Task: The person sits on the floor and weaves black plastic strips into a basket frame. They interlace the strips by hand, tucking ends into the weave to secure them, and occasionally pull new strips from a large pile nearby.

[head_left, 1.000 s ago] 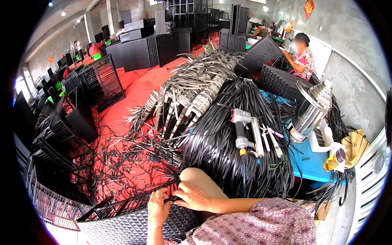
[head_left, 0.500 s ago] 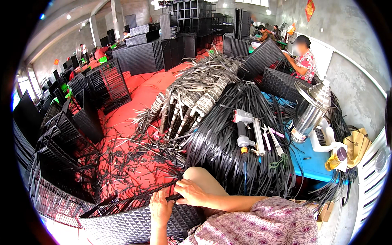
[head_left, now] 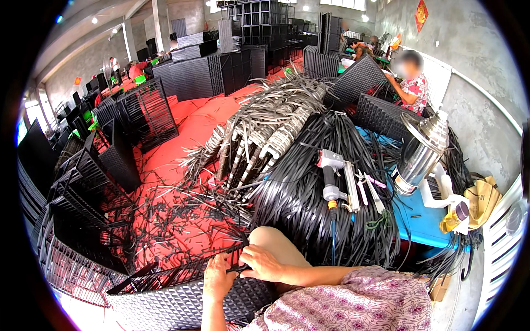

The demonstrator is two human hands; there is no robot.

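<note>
A black woven panel on a frame [head_left: 165, 304] leans in front of me at the lower left, its upper rim passing under my hands. My left hand [head_left: 218, 276] is closed at that rim, fingers bent over it. Close beside it on the right, my right hand [head_left: 261, 263] pinches a black strip [head_left: 237, 269] that runs between both hands along the rim. The fingertips partly hide the strip, so its ends cannot be made out. My bare knee [head_left: 279, 245] is just behind the right hand.
Black strips [head_left: 298, 215] drape over a blue table [head_left: 419, 218] at right, with a nail gun [head_left: 331, 174], scissors [head_left: 371, 190] and a steel thermos [head_left: 422, 151]. Bare frames [head_left: 83, 248] stand at left. Strip scraps litter the red floor [head_left: 190, 129]. A co-worker [head_left: 414, 88] sits at the far right.
My fingers have shifted slightly at the rim, the left thumb and fingers now looking more spread around the strip. The panel stays in place. The far-right co-worker's head has turned a little.
</note>
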